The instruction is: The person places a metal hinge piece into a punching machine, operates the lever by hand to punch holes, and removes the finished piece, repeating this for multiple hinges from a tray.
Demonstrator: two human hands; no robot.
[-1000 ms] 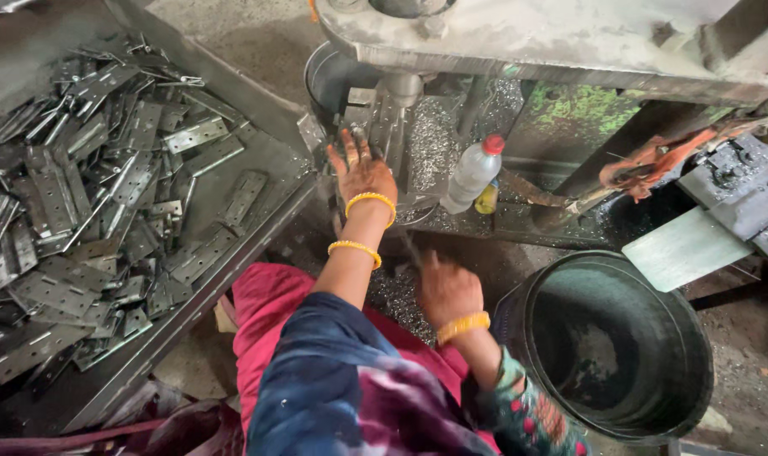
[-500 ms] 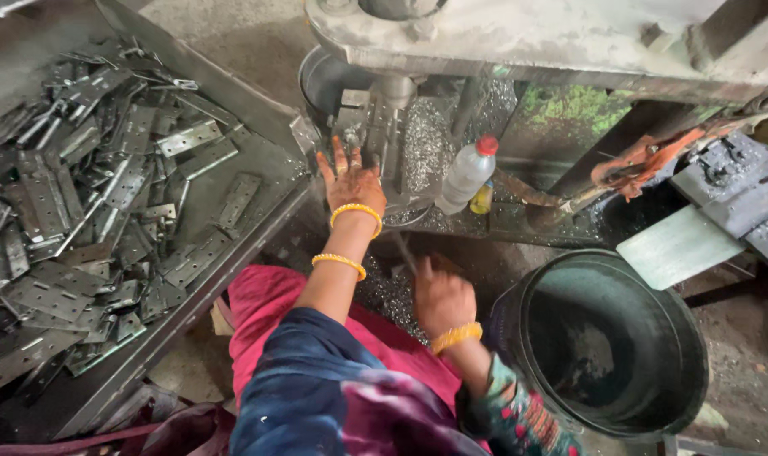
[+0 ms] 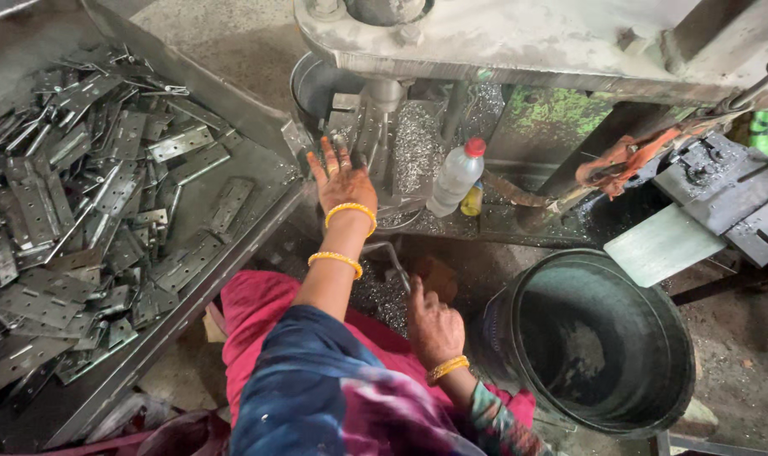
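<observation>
While the left hand point(image 3: 343, 179) lies open, fingers spread, on the drill press table point(image 3: 418, 152), the right hand point(image 3: 432, 323) grips a metal crank handle point(image 3: 390, 256) nearer. Left lies a tray point(image 3: 232, 253) of hinge plates point(image 3: 80, 203); right, a black bucket point(image 3: 599, 338).

Left hand point(image 3: 343, 180) spread beneath the press, right hand point(image 3: 433, 324) gripping a handle point(image 3: 389, 256).

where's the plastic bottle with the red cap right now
In the head view the plastic bottle stands on the machine's work table, upper middle of the picture, just right of the left hand and beside a small yellow container.
</observation>
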